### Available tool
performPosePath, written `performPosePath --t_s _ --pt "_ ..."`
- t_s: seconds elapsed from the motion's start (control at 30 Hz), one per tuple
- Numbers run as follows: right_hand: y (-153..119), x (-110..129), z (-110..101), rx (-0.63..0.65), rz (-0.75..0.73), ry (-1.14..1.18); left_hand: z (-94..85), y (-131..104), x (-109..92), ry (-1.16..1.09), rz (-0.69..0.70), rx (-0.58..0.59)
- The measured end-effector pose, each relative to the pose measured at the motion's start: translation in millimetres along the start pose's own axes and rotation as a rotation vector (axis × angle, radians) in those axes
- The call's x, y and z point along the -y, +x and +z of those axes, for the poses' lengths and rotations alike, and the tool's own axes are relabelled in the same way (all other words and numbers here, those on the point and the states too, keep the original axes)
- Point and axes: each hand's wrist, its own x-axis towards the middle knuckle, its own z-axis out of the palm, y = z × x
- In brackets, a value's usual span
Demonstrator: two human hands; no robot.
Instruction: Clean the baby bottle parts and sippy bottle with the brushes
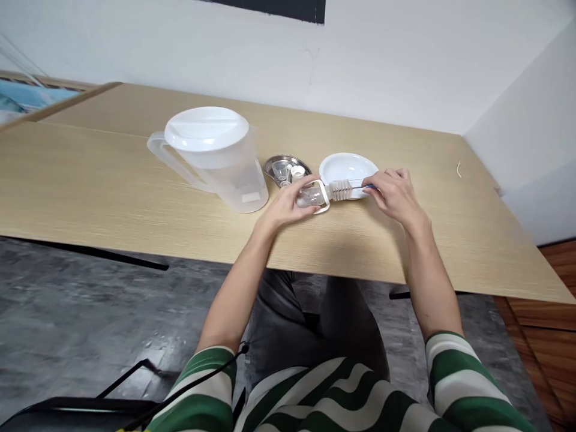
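Above the table's front part, my left hand (290,203) is wrapped round a clear bottle (309,195) with a white handle or ring (324,198) at its mouth end. My right hand (393,191) pinches the thin blue stem of a bristle brush (341,190). The bristles are at the bottle's mouth, pointing left; how far the tip reaches inside is hard to tell. Behind the brush sits a white bowl (348,165). A metal tray (288,159) holding small clear and white parts (297,173) lies just behind my left hand.
A large translucent pitcher (234,174) with a white lid stands left of the tray on the wooden table (135,204). A small white strip (458,170) lies at the right. The wall rises behind the table; a black chair (81,414) is at the lower left.
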Motion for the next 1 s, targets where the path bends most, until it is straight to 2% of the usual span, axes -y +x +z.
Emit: performPosePath --t_s 0.1,0.23,0.53,0.77,1.0 --pt "-0.3 5.4 -2.9 -0.019 -0.014 -0.047 0.3 -0.8 -0.8 -0.008 -0.037 0.0" --pt "-1.5 9.4 -8.6 -0.02 -0.013 -0.068 0.7 -1.3 -0.3 -0.102 0.004 0.022" --pt "-6.5 -7.1 -10.2 0.067 0.033 0.091 -2.7 -1.1 -3.2 -0.198 0.097 0.101" --pt "-5.2 -8.3 -9.8 0.059 0.069 0.08 3.9 -0.4 -6.1 -0.165 0.041 0.019" --pt "-4.2 -5.0 -11.4 0.046 0.063 0.042 6.0 0.1 -6.4 -0.083 0.006 0.015"
